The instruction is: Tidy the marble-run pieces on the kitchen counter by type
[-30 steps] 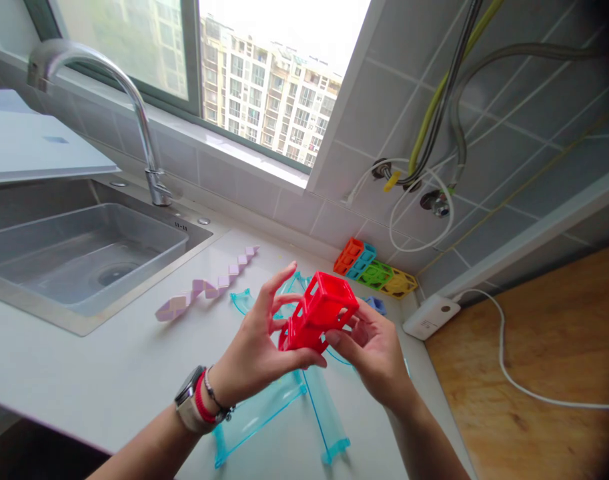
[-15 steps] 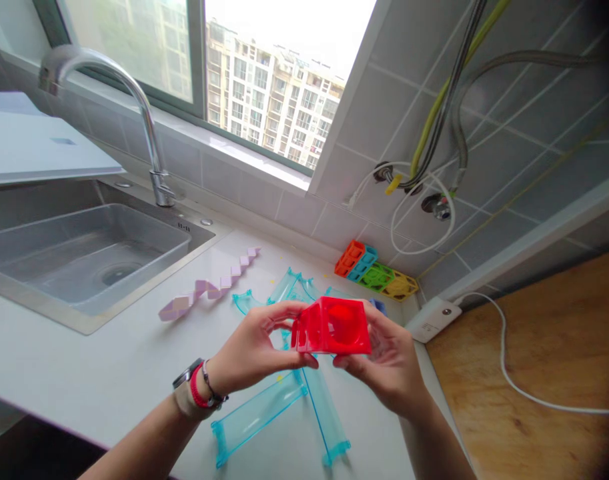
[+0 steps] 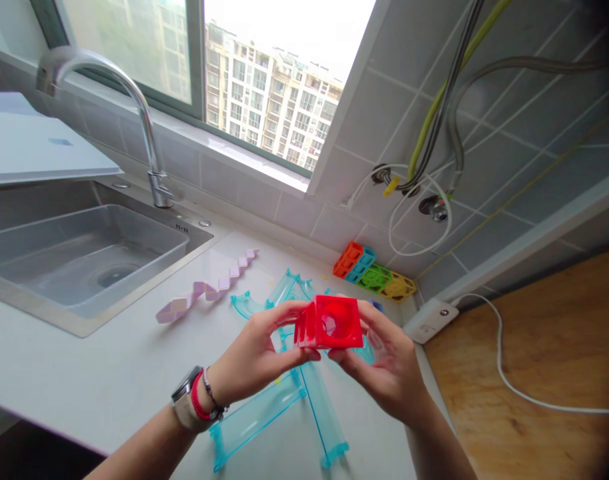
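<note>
A red plastic block (image 3: 340, 323) with a round hole in its near face is held up over the counter between both hands. My left hand (image 3: 264, 340) pinches its left side, thumb below and fingers above. On the right side, my right hand (image 3: 384, 357) grips it the same way, with part of the fingers hidden behind it. Clear blue track pieces lie underneath: one long piece (image 3: 257, 419) slants left, another (image 3: 321, 417) runs toward me, and a curved piece (image 3: 247, 303) sits behind my left hand.
Coloured blocks (image 3: 374, 272) in orange, blue, green and yellow stand against the tiled wall. A zigzag purple strip (image 3: 211, 291) lies on the white counter (image 3: 109, 380). At left are a sink (image 3: 87, 320) and tap (image 3: 147, 133). A white power strip (image 3: 431, 320) is at right.
The red block has turned a little in my hands, so its round hole now shows an opening. Both hands keep their hold, and the surroundings are unchanged.
</note>
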Available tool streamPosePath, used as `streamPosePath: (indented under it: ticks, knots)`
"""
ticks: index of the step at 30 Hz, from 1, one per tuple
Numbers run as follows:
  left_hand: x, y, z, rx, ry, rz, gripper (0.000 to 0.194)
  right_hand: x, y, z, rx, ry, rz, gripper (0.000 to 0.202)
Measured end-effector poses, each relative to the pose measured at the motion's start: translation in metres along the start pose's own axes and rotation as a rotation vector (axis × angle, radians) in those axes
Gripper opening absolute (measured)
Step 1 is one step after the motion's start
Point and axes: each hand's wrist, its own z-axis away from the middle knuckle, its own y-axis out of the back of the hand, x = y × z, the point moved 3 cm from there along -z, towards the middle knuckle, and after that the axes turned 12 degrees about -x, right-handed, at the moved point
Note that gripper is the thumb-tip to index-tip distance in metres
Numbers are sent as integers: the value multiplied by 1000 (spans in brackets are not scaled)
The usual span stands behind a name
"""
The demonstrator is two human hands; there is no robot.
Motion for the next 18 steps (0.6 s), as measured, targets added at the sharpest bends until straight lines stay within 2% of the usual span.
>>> streamPosePath:
  ticks: [3, 5, 7, 10, 13, 15, 18]
  knots:
    - [-4, -3, -2, -68, 86, 26, 50, 8, 3, -1, 82, -70, -57, 66]
    - [-4, -3, -1, -105, 118, -55, 49, 6, 9, 1, 132, -63, -68, 75]
    - [-4, -2, 0, -114, 119, -195, 49, -2, 15, 5, 129, -61, 35, 71]
    - [-6, -1, 2, -131, 112, -368, 49, -18, 19, 9, -38, -123, 344, 61]
    - [-12, -4, 3, -156, 105, -412, 49, -30, 21, 3, -249, -171, 558, 55]
    - [-17, -5, 3, -128, 103, -395, 55, -34, 29, -11, -356, -168, 615, 49]
    - [-22, -1, 5, 0, 116, -387, 72, -31, 53, -47, -442, -158, 682, 47]
